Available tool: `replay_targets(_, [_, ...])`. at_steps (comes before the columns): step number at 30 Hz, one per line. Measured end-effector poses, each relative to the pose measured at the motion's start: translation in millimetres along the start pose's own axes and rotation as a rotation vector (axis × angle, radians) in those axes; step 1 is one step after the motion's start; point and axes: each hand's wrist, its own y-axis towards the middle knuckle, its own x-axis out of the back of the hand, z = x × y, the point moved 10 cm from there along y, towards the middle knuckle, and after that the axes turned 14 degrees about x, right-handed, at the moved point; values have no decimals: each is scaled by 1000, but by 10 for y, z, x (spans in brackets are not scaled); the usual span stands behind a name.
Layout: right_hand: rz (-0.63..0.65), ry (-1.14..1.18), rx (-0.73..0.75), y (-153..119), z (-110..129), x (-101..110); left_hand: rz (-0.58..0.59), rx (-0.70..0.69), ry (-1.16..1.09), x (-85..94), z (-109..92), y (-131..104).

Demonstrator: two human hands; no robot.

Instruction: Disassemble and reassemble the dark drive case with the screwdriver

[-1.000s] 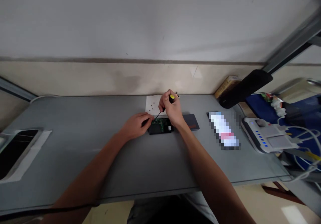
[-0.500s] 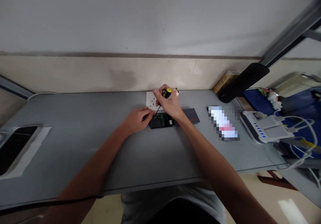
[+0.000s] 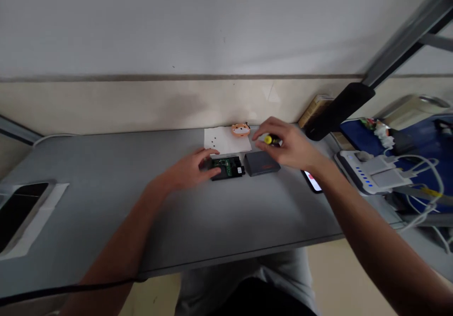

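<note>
A small black device with a bare green circuit board (image 3: 228, 167) lies flat on the desk. At its left end is my left hand (image 3: 193, 169), thumb and fingers spread apart; whether the fingertips touch the device I cannot tell. My right hand (image 3: 288, 144) is raised to the right of the board, holding a black and yellow screwdriver (image 3: 272, 140) with its yellow end showing. Beneath and left of that hand sits a dark grey box-like case (image 3: 262, 163). Behind the board, several tiny dark screws lie on white paper (image 3: 226, 142).
An orange animal-faced case (image 3: 241, 129) rests on the paper's back edge. A phone (image 3: 312, 182) lies under my right forearm, and a power strip (image 3: 368, 174) with plugs and cables stands at the right. Another phone (image 3: 21, 210) is far left. A black cylinder (image 3: 339, 111) leans near the wall.
My right hand has lifted the screwdriver off the board and moved right, over the grey case. My left hand's fingers have spread from their pinch at the board. The orange case has come into full view.
</note>
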Motion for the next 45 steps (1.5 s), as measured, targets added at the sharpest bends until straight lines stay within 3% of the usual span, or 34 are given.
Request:
replay_targets(3, [438,-176,-165,-378,-275,-290,117,10,34,-70,-34,-50])
replay_targets(6, [618,-205,-238,-622,-432,-457,130,42,34,-55,-46,-56])
replay_targets(10, [604,-121,-281,-635,-504,-464,109,79,11,-12,-34,-59])
replay_targets(18, [569,-16,-320,-593,-550,-435,14,-31,42,10,-32,-62])
replay_targets(26, [546,152,-353,-527,-531,-463,82,47,1,18,-91,-87])
replay_targets(30, [546,208,-388,-464,-544,-471,75,10,-1,10,-114,-74])
replay_targets(38, [525,170,-313,-493,-526,-516,47,-3,31,-14,-100,-44])
replay_targets(45, [478,168,-370,-479,-588,-510,35,-51,64,-38,-138,-32])
